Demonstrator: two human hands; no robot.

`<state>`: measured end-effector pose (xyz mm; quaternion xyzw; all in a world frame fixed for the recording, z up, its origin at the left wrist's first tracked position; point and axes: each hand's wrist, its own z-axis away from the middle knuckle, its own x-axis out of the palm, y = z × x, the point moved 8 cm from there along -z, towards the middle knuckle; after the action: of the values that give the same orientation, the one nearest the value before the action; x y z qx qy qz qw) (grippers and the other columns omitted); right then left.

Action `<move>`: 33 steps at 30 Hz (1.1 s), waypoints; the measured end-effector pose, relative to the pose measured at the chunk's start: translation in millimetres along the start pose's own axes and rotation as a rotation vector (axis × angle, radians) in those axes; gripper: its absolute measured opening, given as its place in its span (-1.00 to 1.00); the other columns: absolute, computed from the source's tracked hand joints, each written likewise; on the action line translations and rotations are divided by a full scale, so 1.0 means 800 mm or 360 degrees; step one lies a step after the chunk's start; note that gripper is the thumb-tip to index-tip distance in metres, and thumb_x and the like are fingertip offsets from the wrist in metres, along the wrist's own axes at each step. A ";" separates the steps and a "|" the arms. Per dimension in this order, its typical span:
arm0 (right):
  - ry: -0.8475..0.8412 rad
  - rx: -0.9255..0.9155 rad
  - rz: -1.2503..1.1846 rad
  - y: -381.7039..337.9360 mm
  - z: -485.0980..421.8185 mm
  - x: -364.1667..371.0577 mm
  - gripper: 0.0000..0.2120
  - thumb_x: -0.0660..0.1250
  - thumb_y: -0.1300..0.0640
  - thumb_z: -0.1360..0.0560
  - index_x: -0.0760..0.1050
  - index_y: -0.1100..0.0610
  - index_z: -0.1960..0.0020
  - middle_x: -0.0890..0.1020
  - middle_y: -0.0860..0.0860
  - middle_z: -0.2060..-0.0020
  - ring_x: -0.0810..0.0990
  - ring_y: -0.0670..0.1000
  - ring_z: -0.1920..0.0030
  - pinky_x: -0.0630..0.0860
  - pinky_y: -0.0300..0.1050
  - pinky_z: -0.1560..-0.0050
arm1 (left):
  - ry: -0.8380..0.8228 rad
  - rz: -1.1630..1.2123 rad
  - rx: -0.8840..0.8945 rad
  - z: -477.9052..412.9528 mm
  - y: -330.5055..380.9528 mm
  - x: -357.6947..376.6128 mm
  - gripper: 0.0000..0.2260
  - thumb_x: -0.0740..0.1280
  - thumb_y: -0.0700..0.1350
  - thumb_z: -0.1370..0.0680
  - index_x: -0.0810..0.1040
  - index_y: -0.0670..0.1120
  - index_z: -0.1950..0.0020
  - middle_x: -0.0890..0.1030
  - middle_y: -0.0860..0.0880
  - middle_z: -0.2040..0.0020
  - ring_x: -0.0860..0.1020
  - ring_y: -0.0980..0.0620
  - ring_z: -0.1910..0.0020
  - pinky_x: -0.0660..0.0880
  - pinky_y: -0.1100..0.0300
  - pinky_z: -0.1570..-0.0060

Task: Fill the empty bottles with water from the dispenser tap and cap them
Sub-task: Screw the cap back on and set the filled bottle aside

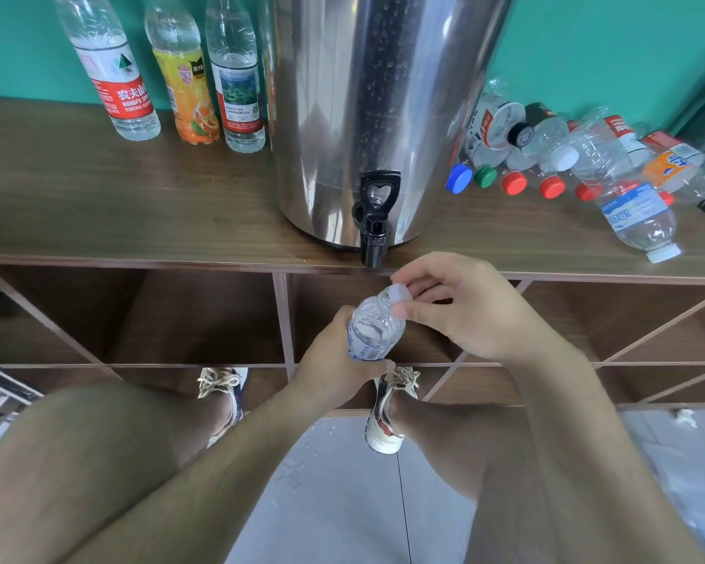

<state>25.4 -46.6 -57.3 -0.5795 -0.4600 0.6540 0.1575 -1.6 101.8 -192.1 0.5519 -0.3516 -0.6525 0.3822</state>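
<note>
Left hand (pixel 334 362) grips the bottle (pixel 373 333), right hand (pixel 469 309) pinches its cap (pixel 399 295)

Indoor room, teal wall (pixel 587 54), wooden cubby shelf (pixel 139 205), tiled floor (pixel 342 502)

Bare arms (pixel 237 462), bare legs (pixel 78 462), cream lace-up sneakers (pixel 380 435), red and navy trim
</note>
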 end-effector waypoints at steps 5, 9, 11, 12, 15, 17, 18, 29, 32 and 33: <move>-0.0049 -0.0171 0.0077 -0.009 0.001 0.000 -0.69 0.54 0.37 -0.48 0.71 0.10 -0.15 0.69 -0.07 -0.10 0.69 -0.07 -0.10 0.60 -0.22 -0.22 | 0.0011 -0.0058 -0.0012 0.001 0.004 -0.001 -0.40 0.62 -0.03 -0.42 0.28 0.21 -0.23 0.49 0.32 0.03 0.51 0.34 0.08 0.36 0.64 0.27; -0.0073 -0.0158 0.0134 -0.009 0.001 0.001 -0.68 0.50 0.42 -0.49 0.72 0.11 -0.15 0.69 -0.08 -0.14 0.67 -0.16 -0.14 0.56 -0.32 -0.23 | 0.0002 -0.0059 0.0000 0.000 0.005 0.000 -0.41 0.62 -0.07 -0.42 0.29 0.20 -0.22 0.49 0.30 0.03 0.52 0.31 0.07 0.40 0.57 0.26; -0.0105 -0.0048 0.0129 -0.004 0.001 0.001 -0.69 0.51 0.39 -0.49 0.72 0.07 -0.14 0.69 -0.11 -0.11 0.68 -0.16 -0.09 0.58 -0.27 -0.21 | -0.0019 -0.0040 0.0005 0.001 0.005 0.002 -0.41 0.62 -0.09 -0.41 0.32 0.18 -0.23 0.52 0.25 -0.02 0.55 0.25 0.02 0.43 0.50 0.19; -0.0109 0.0011 0.0160 -0.001 0.001 0.000 -0.72 0.53 0.33 -0.49 0.72 0.04 -0.13 0.69 -0.13 -0.08 0.67 -0.16 -0.05 0.59 -0.25 -0.19 | -0.0026 -0.0040 0.0011 0.002 0.005 0.002 -0.42 0.62 -0.10 -0.40 0.33 0.17 -0.23 0.54 0.22 -0.04 0.57 0.21 0.00 0.46 0.46 0.14; -0.0082 0.0153 0.0367 0.004 -0.002 -0.003 -0.86 0.56 0.03 -0.50 0.71 -0.02 -0.05 0.64 -0.11 0.06 0.59 -0.18 0.08 0.55 -0.29 -0.04 | -0.0044 -0.0065 0.0036 0.004 0.007 0.004 -0.43 0.62 -0.10 -0.40 0.36 0.14 -0.23 0.56 0.16 -0.07 0.59 0.13 -0.03 0.55 0.35 0.05; -0.0058 0.0211 0.0418 0.006 -0.001 -0.005 -0.80 0.51 -0.16 -0.49 0.67 -0.04 0.05 0.61 -0.12 0.17 0.53 -0.21 0.20 0.47 -0.35 0.14 | -0.0059 -0.0063 0.0038 0.005 0.010 0.004 -0.43 0.62 -0.10 -0.40 0.36 0.14 -0.24 0.56 0.16 -0.08 0.59 0.14 -0.03 0.54 0.36 0.05; -0.0052 0.0217 0.0406 0.008 0.000 -0.005 -0.77 0.48 -0.20 -0.49 0.65 -0.05 0.06 0.60 -0.12 0.22 0.51 -0.20 0.25 0.45 -0.33 0.19 | -0.0066 -0.0058 0.0039 0.005 0.012 0.004 -0.42 0.62 -0.09 -0.40 0.36 0.14 -0.25 0.56 0.17 -0.09 0.59 0.14 -0.03 0.52 0.38 0.07; -0.0147 0.0101 0.0373 0.003 0.002 -0.005 -0.89 0.47 0.05 -0.57 0.59 -0.04 -0.07 0.60 -0.03 0.18 0.49 -0.10 0.21 0.46 -0.23 0.13 | -0.0067 0.0036 0.0063 0.010 0.027 0.001 -0.42 0.62 -0.11 -0.39 0.37 0.14 -0.25 0.58 0.17 -0.08 0.60 0.14 -0.04 0.51 0.38 0.10; -0.0126 0.0162 0.0553 0.004 0.000 -0.008 -0.85 0.42 -0.12 -0.57 0.54 -0.07 -0.01 0.61 -0.08 0.24 0.53 -0.10 0.24 0.55 0.02 0.11 | -0.0044 -0.0018 0.0081 0.011 0.030 0.000 -0.42 0.62 -0.10 -0.40 0.35 0.14 -0.26 0.57 0.16 -0.10 0.59 0.11 -0.05 0.49 0.38 0.09; -0.0110 0.0181 0.0608 0.004 0.000 -0.009 -0.80 0.40 -0.18 -0.56 0.52 -0.06 0.01 0.61 -0.09 0.26 0.54 -0.09 0.23 0.56 0.06 0.11 | -0.0041 -0.0041 0.0081 0.011 0.031 0.000 -0.42 0.61 -0.09 -0.40 0.34 0.15 -0.25 0.56 0.17 -0.09 0.58 0.12 -0.04 0.48 0.40 0.11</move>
<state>28.6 -53.8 -55.6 -0.6236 -0.3093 0.7164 0.0470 -7.4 90.9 -168.9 0.5573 -0.3658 -0.6554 0.3551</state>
